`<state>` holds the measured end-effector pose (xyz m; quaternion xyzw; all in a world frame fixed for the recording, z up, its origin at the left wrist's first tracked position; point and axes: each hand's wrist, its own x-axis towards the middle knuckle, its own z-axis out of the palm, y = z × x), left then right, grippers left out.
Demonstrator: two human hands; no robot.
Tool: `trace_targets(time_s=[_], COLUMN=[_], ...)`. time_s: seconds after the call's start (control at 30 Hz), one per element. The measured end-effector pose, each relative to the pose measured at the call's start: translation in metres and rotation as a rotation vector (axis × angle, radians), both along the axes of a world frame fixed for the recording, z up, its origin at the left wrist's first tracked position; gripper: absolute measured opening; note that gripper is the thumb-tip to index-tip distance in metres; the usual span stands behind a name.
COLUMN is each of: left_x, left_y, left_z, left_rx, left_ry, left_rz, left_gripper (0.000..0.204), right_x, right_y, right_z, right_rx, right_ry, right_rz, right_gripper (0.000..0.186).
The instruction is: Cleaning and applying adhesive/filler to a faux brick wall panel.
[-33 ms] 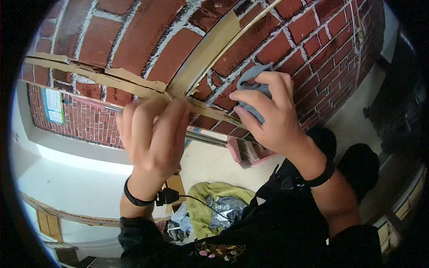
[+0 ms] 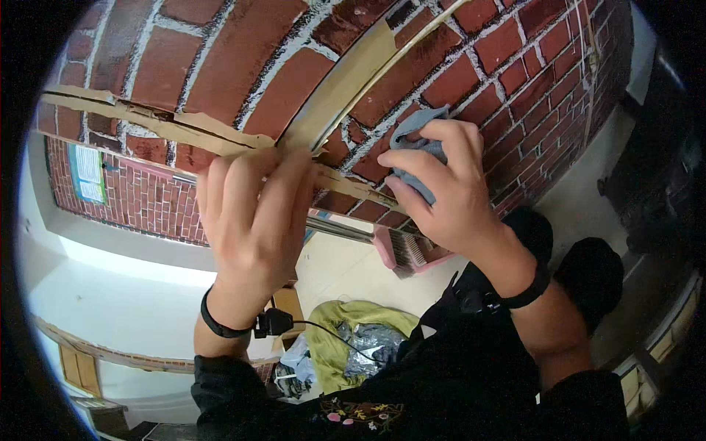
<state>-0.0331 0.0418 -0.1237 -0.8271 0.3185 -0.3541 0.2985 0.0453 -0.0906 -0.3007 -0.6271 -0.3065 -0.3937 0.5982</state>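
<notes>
My left hand (image 2: 254, 209) is closed, its fingers bent against the junction where a cracked tan strip (image 2: 147, 117) meets a diagonal tan-and-silver strip (image 2: 338, 88) on the brick-patterned wall covering (image 2: 184, 51). Whatever those fingertips grip is hidden. To the right, my right hand (image 2: 456, 191) grips a crumpled grey-blue cloth (image 2: 419, 117) against the brick pattern, just right of the junction and above the horizontal strip.
Below are a pink dustpan with comb teeth (image 2: 397, 250), metal poles (image 2: 346, 229), a green cloth (image 2: 327, 323) with crumpled plastic (image 2: 368, 353), and a cardboard box (image 2: 287, 301). The pale floor (image 2: 331, 272) runs beneath; a dark bulky object (image 2: 647, 191) stands at right.
My left hand has shifted slightly upward toward the strip junction and is less blurred. My right hand and the cloth stay where they were.
</notes>
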Motion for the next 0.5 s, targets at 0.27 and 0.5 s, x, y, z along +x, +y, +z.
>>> trace_targets(time_s=[0.27, 0.5], left_x=[-0.001, 0.001], left_y=[-0.012, -0.017], left_z=[0.009, -0.003], left_rx=[0.163, 0.155], left_ry=[0.165, 0.083], left_rz=[0.063, 0.136], left_gripper=[0.032, 0.023], right_x=[-0.001, 0.0], right_y=[-0.002, -0.004], right_z=[0.004, 0.002], right_rx=[0.026, 0.014], right_ry=[-0.018, -0.02], right_rz=[0.038, 0.033], right_gripper=[0.031, 0.031])
